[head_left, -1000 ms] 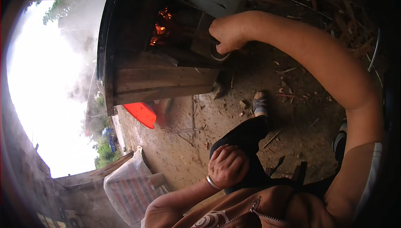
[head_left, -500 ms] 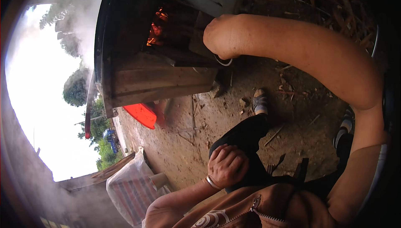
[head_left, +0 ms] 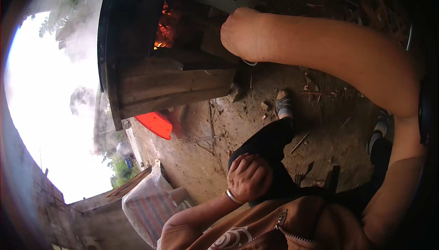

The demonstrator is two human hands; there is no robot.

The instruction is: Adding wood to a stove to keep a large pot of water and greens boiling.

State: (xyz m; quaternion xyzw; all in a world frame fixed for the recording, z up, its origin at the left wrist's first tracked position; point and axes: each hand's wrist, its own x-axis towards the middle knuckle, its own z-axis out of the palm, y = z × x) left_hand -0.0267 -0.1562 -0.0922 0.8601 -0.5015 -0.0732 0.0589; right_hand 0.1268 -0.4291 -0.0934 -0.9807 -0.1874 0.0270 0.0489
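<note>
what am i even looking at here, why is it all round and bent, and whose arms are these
This is one picture from a wide fisheye camera worn on a person's head, looking down, so straight edges curve toward the rim. Both arms are the wearer's own. The right hand reaches out to a dark stove with glowing fire inside and wooden planks stuck in its mouth; whether its grip is closed on a plank is hidden. The left hand, with a bangle at the wrist, rests on the person's knee and holds nothing. Below is bare dirt ground, with a red object and a striped sack.
</note>
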